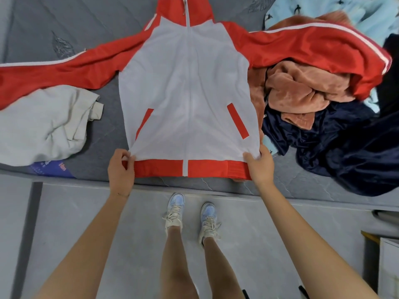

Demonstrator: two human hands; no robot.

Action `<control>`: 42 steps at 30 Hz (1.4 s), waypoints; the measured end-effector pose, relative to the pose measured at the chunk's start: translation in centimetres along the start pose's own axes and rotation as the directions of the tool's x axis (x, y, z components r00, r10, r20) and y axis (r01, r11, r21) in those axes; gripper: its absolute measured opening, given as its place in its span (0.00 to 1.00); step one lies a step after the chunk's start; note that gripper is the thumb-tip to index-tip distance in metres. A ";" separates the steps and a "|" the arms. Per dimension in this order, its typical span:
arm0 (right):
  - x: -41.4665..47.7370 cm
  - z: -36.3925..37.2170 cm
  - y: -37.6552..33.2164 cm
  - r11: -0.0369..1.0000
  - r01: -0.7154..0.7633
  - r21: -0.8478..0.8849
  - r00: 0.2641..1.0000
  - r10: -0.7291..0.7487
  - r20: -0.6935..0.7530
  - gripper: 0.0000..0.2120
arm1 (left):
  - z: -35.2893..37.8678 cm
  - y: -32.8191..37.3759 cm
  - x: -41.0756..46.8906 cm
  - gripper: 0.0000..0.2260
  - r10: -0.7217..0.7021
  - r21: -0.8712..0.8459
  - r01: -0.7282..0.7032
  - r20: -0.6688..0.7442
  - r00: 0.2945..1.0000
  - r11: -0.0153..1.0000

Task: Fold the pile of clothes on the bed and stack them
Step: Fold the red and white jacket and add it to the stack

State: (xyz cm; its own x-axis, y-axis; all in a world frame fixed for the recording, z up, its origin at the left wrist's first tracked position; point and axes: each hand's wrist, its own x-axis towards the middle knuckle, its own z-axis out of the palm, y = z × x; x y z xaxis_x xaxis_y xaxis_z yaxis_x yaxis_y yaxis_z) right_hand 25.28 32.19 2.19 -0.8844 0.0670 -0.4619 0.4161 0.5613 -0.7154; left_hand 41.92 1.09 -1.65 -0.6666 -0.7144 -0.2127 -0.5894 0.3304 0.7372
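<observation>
a red and white zip-up track jacket (187, 93) lies front-up and zipped on the grey quilted mattress (97, 24). it fills the middle of what we see, with the collar at 12 o'clock and the red ribbed hem at 6 o'clock, near the mattress edge.

the left hand (121, 169) is at the hem's 7 o'clock corner, thumb and curled fingers pinching the white cloth just above the red band. the right hand (260, 167) is at the 5 o'clock corner and pinches the cloth the same way, thumb on top. we see small creases fanning out from both pinches.

one red sleeve with a white stripe lies flat toward 9 o'clock. the other runs toward 3 o'clock and drapes over a crumpled pinkish-brown fleece garment (302, 89) that touches the jacket's side. a dark navy shiny garment (345, 147) lies at 4 o'clock, and a pale blue cloth with small dark prints (367, 14) at 1 o'clock.

at 9 o'clock a light grey sweatshirt (38, 126) lies loosely folded just below the flat sleeve, with a purple printed label (54, 168) showing beneath its near edge. at 6 o'clock we see two pale laced sneakers (174, 210) on the grey floor (86, 223).
</observation>
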 end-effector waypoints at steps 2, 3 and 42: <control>0.0 0.2 0.8 0.998 -0.050 -0.029 0.998 0.049 -0.026 0.12 | 0.1 -0.7 -0.4 0.05 -0.013 0.000 0.013 -0.003 1.000 1.000; -0.1 0.4 1.2 0.996 -0.079 -0.037 0.996 0.078 -0.036 0.15 | 0.2 -1.2 -0.5 0.07 -0.028 0.007 0.028 0.005 1.000 1.000; 3.2 18.1 -19.2 0.409 0.717 -0.565 0.695 -0.365 0.619 0.34 | -5.7 3.7 14.3 0.30 0.218 0.672 -0.300 0.207 0.954 0.677</control>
State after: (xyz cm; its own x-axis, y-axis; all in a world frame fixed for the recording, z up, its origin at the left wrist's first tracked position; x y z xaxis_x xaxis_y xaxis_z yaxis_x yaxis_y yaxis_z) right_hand 18.29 6.67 4.95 -0.6361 -0.6688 -0.3848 -0.5834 0.7432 -0.3276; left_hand 32.84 -11.43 1.69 -0.8587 -0.4817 -0.1748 -0.5052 0.8529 0.1316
